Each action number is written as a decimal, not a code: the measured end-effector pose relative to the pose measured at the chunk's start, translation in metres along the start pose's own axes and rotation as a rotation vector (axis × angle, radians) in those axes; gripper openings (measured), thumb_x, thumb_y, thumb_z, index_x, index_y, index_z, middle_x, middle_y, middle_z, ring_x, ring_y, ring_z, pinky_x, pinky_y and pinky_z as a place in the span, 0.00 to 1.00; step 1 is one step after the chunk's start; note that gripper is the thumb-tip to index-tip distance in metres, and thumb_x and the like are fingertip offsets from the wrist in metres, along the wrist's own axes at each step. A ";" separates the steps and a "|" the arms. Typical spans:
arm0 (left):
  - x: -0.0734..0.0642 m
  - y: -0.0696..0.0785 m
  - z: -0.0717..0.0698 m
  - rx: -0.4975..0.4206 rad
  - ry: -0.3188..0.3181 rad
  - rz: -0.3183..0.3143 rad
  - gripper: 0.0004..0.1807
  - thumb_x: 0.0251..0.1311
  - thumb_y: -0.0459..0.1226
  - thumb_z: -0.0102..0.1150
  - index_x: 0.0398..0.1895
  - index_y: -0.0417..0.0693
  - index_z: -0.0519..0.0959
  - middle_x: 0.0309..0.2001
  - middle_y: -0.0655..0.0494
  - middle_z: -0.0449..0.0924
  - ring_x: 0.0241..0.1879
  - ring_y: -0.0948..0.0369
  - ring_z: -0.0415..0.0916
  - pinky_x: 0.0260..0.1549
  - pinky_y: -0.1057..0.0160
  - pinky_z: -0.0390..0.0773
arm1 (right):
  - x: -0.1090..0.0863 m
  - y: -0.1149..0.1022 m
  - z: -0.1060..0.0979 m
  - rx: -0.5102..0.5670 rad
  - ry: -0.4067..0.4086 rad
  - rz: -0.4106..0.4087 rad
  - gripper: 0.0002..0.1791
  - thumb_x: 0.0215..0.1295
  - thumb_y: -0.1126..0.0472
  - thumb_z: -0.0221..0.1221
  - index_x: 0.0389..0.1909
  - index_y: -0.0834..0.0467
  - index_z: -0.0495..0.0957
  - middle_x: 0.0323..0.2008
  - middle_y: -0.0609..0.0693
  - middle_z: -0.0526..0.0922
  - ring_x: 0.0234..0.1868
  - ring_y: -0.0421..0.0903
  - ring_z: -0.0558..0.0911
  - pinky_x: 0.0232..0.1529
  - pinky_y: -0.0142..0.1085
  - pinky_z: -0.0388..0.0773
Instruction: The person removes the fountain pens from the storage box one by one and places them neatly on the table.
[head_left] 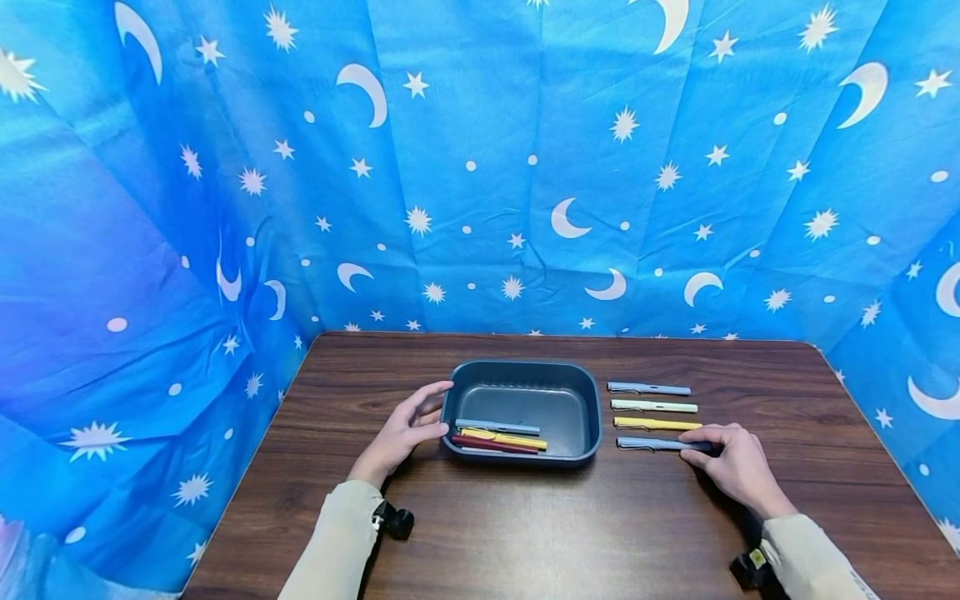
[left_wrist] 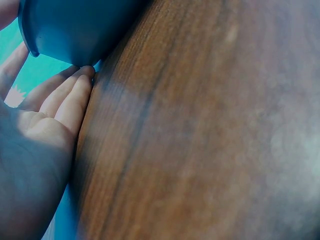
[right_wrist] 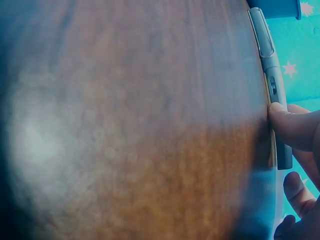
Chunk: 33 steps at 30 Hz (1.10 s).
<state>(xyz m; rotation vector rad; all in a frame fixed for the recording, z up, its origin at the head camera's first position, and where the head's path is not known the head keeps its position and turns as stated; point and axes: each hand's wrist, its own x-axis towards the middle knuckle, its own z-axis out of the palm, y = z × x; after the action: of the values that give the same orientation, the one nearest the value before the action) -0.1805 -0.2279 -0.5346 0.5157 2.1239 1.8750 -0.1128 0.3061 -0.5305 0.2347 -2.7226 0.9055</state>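
My left hand rests against the left end of a dark blue-grey box, its fairly straight fingers touching the outer wall. Inside the box, along its near side, lie a light-blue pen, a yellow pen, a dark red pen and a paler one partly hidden. To the right of the box, my right hand pinches the right end of a grey-blue pen between thumb and fingers. In the right wrist view this pen shows its clip; it lies at table level.
Above the pinched pen, in a row on the brown wooden table, lie a yellow pen, a pale-green pen and a light-blue pen. A blue cloth with moons and stars hangs behind the table.
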 end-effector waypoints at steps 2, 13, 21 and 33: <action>0.000 0.000 0.000 -0.001 0.000 -0.001 0.36 0.73 0.33 0.62 0.81 0.52 0.63 0.78 0.40 0.64 0.75 0.41 0.66 0.64 0.59 0.78 | 0.000 0.000 0.000 0.000 -0.004 0.003 0.10 0.54 0.65 0.79 0.35 0.49 0.93 0.38 0.47 0.92 0.40 0.51 0.81 0.40 0.42 0.76; 0.001 -0.001 -0.001 -0.003 -0.001 0.001 0.36 0.73 0.34 0.63 0.81 0.52 0.63 0.78 0.40 0.64 0.75 0.41 0.66 0.64 0.60 0.78 | 0.000 -0.001 -0.002 0.009 -0.028 0.030 0.11 0.55 0.64 0.78 0.39 0.51 0.93 0.42 0.50 0.92 0.41 0.51 0.81 0.40 0.42 0.76; 0.001 -0.003 -0.001 0.006 -0.003 0.005 0.35 0.73 0.34 0.62 0.81 0.51 0.63 0.78 0.39 0.63 0.75 0.41 0.65 0.65 0.60 0.77 | 0.002 -0.002 -0.004 0.008 -0.013 0.018 0.12 0.56 0.64 0.77 0.42 0.52 0.92 0.44 0.49 0.92 0.42 0.51 0.82 0.41 0.37 0.76; 0.001 -0.003 -0.001 0.003 0.004 0.001 0.35 0.73 0.34 0.62 0.80 0.55 0.64 0.78 0.40 0.64 0.75 0.41 0.66 0.65 0.59 0.77 | 0.012 -0.014 -0.014 0.107 -0.094 0.105 0.20 0.64 0.60 0.74 0.57 0.56 0.88 0.55 0.62 0.87 0.46 0.56 0.82 0.42 0.43 0.80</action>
<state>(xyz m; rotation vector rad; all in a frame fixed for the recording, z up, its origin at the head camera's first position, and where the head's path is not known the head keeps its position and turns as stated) -0.1824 -0.2288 -0.5373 0.5144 2.1297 1.8750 -0.1184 0.3029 -0.5087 0.1607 -2.7982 1.0975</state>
